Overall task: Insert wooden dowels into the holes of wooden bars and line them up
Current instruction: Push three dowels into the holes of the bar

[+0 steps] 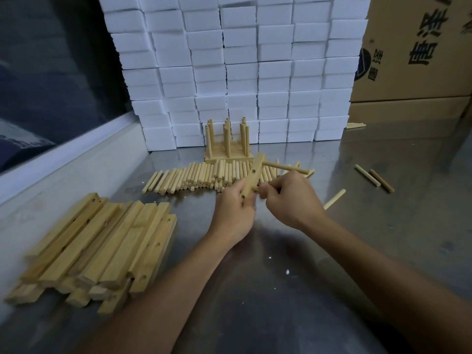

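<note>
My left hand point(233, 210) grips a wooden bar point(255, 172) above the metal table, the bar pointing away from me. One dowel point(286, 167) sticks out of the bar's far end to the right. My right hand point(291, 200) pinches a second dowel point(256, 188) whose tip meets the bar's side near its lower end. Behind the hands lies a heap of loose dowels point(196, 176). Several finished bars with upright dowels point(227, 141) stand lined up against the foam blocks. A stack of bare bars point(102, 246) lies at the left.
A wall of white foam blocks point(255, 67) closes the back of the steel table point(281, 277). Cardboard boxes point(413, 54) stand at the right. Two stray dowels point(374, 176) and another single dowel point(334, 199) lie right of my hands.
</note>
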`<state>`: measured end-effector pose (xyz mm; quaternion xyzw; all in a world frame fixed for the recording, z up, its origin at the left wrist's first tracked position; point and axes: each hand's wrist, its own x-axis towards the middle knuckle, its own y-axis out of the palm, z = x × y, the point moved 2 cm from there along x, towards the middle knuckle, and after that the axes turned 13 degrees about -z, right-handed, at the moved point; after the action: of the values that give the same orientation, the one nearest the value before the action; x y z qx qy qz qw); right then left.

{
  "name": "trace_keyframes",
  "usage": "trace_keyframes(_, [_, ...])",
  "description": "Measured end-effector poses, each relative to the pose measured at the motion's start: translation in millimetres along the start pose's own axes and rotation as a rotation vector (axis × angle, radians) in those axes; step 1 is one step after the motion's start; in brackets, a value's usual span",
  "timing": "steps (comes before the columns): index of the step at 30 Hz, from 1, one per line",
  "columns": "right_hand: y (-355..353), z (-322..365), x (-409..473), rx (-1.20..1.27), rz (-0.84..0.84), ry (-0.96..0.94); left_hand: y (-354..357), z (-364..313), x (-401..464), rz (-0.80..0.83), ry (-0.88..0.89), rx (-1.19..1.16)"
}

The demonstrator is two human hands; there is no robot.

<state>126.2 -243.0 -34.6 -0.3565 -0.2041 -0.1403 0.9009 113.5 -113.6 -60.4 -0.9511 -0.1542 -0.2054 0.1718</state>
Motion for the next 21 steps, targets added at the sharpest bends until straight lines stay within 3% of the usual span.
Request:
trace_keyframes(6, [-12,14,-4,-0.417,-0.042,-0.398,1,-1,0,0.005,-0.052,0.012])
trace_keyframes(9, [-17,17,-5,-0.477,-0.052,-0.466,1,1,0,0.009,-0.057,0.015])
trace_keyframes(13, [-10,18,-7,-0.452,-0.073,-0.381,1,3,1,0.003,-0.069,0.015])
trace_keyframes(21, [-4,12,-4,-0.153,-0.022,0.006,2,3,1,0.016,-0.054,0.035])
